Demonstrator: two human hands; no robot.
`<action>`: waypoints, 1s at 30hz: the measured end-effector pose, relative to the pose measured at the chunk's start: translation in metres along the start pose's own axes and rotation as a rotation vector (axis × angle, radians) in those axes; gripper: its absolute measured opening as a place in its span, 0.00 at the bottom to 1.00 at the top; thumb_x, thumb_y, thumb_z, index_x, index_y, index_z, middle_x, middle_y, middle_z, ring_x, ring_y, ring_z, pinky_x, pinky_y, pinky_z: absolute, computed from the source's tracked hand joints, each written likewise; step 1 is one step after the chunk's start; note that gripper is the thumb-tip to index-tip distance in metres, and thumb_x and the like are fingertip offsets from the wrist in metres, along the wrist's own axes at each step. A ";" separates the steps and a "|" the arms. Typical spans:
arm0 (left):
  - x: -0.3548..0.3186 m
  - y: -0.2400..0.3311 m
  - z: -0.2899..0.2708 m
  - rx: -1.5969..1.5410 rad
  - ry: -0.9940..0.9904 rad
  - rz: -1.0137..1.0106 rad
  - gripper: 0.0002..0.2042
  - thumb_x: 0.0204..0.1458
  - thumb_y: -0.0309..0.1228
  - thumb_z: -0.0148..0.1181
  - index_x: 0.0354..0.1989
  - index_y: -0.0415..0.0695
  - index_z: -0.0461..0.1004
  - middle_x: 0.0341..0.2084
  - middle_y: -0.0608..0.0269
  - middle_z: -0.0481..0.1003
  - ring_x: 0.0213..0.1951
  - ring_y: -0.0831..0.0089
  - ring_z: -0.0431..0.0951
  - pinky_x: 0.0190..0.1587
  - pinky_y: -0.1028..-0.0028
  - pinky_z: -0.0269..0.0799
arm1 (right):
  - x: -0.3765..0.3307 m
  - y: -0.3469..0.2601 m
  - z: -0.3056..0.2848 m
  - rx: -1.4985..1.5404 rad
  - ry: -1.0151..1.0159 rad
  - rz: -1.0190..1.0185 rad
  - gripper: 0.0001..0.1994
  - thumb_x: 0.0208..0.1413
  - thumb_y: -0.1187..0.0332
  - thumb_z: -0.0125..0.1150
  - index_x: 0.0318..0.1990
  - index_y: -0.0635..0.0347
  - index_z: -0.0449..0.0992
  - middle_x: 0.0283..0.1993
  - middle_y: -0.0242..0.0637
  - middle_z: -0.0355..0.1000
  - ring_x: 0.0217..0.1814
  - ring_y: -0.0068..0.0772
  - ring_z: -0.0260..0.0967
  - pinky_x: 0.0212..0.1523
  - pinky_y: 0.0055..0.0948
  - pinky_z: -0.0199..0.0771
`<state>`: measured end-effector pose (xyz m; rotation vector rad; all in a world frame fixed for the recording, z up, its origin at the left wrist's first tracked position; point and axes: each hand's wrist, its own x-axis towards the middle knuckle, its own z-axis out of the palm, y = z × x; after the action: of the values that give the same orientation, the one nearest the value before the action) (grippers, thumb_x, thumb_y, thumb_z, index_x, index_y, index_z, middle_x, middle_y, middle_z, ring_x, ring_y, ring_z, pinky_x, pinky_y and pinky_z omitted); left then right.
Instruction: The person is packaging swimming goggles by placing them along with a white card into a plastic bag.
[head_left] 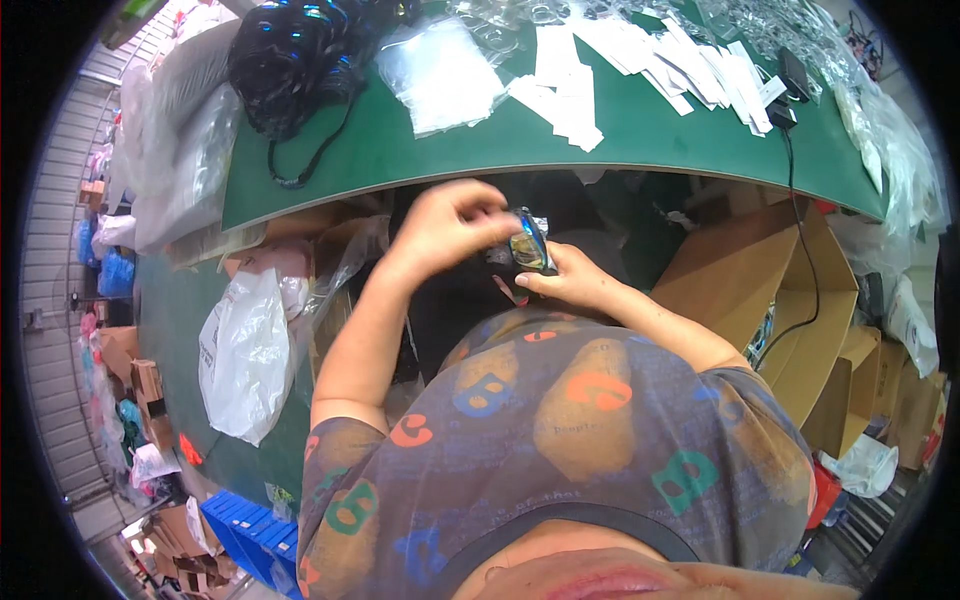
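Your left hand (pixel 450 225) and right hand (pixel 570 280) both grip the mirrored sunglasses (pixel 530 245) near the tabletop (pixel 640 130); they look unbagged, with clear bags (pixel 440 70) lying far.

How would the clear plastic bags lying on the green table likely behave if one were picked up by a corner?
The clear plastic bags look thin and crinkled, so one would probably hang floppy. They seem flat and empty, so likely very light. Their glossy film suggests they may slide easily over the green table and each other.
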<state>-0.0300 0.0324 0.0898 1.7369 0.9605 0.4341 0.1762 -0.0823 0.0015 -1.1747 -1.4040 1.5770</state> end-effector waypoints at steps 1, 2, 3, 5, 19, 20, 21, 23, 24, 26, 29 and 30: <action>0.011 0.014 -0.012 -0.012 0.115 0.122 0.13 0.51 0.36 0.73 0.40 0.39 0.82 0.32 0.65 0.81 0.35 0.79 0.78 0.39 0.75 0.75 | -0.003 -0.006 -0.003 -0.002 0.009 -0.001 0.12 0.59 0.60 0.67 0.42 0.57 0.73 0.27 0.30 0.74 0.31 0.22 0.71 0.35 0.28 0.73; 0.025 0.024 -0.027 0.060 0.215 0.219 0.11 0.54 0.34 0.69 0.39 0.40 0.82 0.32 0.63 0.82 0.36 0.77 0.79 0.40 0.74 0.75 | -0.008 -0.017 -0.007 -0.001 0.005 0.055 0.12 0.59 0.60 0.66 0.41 0.57 0.74 0.28 0.30 0.75 0.33 0.21 0.71 0.37 0.28 0.74; 0.040 0.027 -0.040 0.248 0.392 0.319 0.11 0.55 0.34 0.68 0.39 0.40 0.82 0.32 0.59 0.82 0.35 0.72 0.81 0.40 0.73 0.75 | -0.011 -0.023 -0.010 0.001 -0.001 0.111 0.12 0.59 0.60 0.66 0.41 0.57 0.74 0.30 0.29 0.76 0.35 0.21 0.72 0.40 0.28 0.74; 0.071 0.033 -0.061 0.594 0.591 0.481 0.14 0.52 0.39 0.69 0.41 0.41 0.83 0.38 0.54 0.82 0.43 0.59 0.81 0.47 0.65 0.75 | -0.016 -0.016 -0.012 -0.180 0.047 0.027 0.12 0.59 0.59 0.65 0.41 0.57 0.76 0.33 0.29 0.78 0.38 0.21 0.74 0.44 0.28 0.75; 0.074 0.026 -0.052 0.868 0.598 0.656 0.20 0.47 0.37 0.74 0.46 0.42 0.78 0.47 0.56 0.79 0.50 0.56 0.77 0.54 0.60 0.71 | -0.006 0.010 -0.015 -0.281 0.010 0.000 0.16 0.55 0.56 0.69 0.42 0.59 0.76 0.32 0.35 0.80 0.37 0.32 0.79 0.43 0.33 0.76; 0.084 0.026 -0.054 0.879 0.581 0.641 0.26 0.46 0.42 0.74 0.51 0.42 0.76 0.49 0.54 0.78 0.54 0.53 0.75 0.55 0.59 0.70 | -0.004 0.010 -0.014 -0.293 -0.002 0.005 0.17 0.55 0.56 0.69 0.42 0.59 0.76 0.31 0.35 0.80 0.37 0.33 0.79 0.42 0.33 0.76; 0.096 0.024 -0.054 0.877 0.585 0.639 0.26 0.46 0.42 0.74 0.51 0.42 0.76 0.49 0.54 0.78 0.54 0.53 0.75 0.55 0.59 0.70 | -0.003 0.007 -0.012 -0.324 -0.020 -0.005 0.19 0.54 0.55 0.70 0.43 0.60 0.76 0.33 0.39 0.80 0.36 0.35 0.79 0.42 0.35 0.76; 0.108 0.019 -0.056 0.921 0.540 0.440 0.24 0.48 0.44 0.72 0.49 0.41 0.78 0.48 0.54 0.79 0.54 0.52 0.75 0.54 0.59 0.71 | 0.001 0.001 -0.004 -0.337 -0.051 0.005 0.19 0.54 0.55 0.70 0.44 0.60 0.76 0.34 0.40 0.80 0.36 0.36 0.79 0.42 0.35 0.76; 0.113 0.020 -0.059 0.872 0.431 0.385 0.19 0.50 0.44 0.70 0.43 0.42 0.81 0.46 0.55 0.80 0.51 0.54 0.78 0.53 0.60 0.72 | 0.001 0.000 -0.004 -0.349 -0.059 0.024 0.20 0.54 0.55 0.70 0.46 0.60 0.76 0.35 0.42 0.80 0.36 0.37 0.80 0.43 0.35 0.76; 0.113 0.016 -0.059 0.776 0.424 0.356 0.16 0.51 0.41 0.69 0.40 0.43 0.81 0.45 0.56 0.81 0.50 0.56 0.79 0.52 0.62 0.73 | -0.001 0.009 -0.003 -0.331 -0.024 -0.065 0.21 0.54 0.54 0.70 0.48 0.59 0.76 0.37 0.45 0.79 0.38 0.41 0.80 0.43 0.37 0.76; 0.098 0.004 -0.067 0.572 0.453 0.319 0.10 0.52 0.36 0.68 0.37 0.44 0.81 0.42 0.58 0.81 0.47 0.60 0.81 0.51 0.65 0.74 | -0.006 -0.028 -0.003 -0.163 -0.125 0.364 0.23 0.53 0.52 0.70 0.48 0.60 0.76 0.38 0.48 0.79 0.42 0.48 0.79 0.45 0.40 0.76; 0.096 0.005 -0.068 0.452 0.484 0.333 0.08 0.52 0.33 0.67 0.36 0.44 0.80 0.42 0.59 0.82 0.46 0.62 0.81 0.50 0.67 0.74 | -0.005 -0.010 -0.005 -0.239 -0.077 0.207 0.23 0.53 0.52 0.70 0.47 0.60 0.76 0.38 0.48 0.79 0.42 0.47 0.79 0.45 0.40 0.76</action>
<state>-0.0157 0.1485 0.1043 2.2734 1.1734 0.9419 0.1823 -0.0839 0.0126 -1.4530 -1.5981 1.6427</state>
